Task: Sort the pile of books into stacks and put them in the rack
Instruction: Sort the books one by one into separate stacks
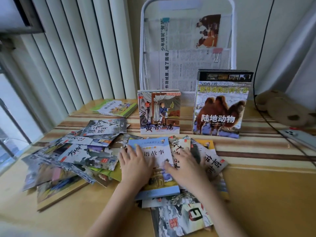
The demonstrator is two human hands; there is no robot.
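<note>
Both my hands flat, fingers straight, gripping nothing: left hand and right hand press the blue book, long axis pointing toward the rack.

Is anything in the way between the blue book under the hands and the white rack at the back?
Yes. Two upright stacks of books stand in front of the white rack: the stack with the boy cover and the camel book stack. Both hands rest flat on the blue book; the gap between the stacks looks narrow.
</note>
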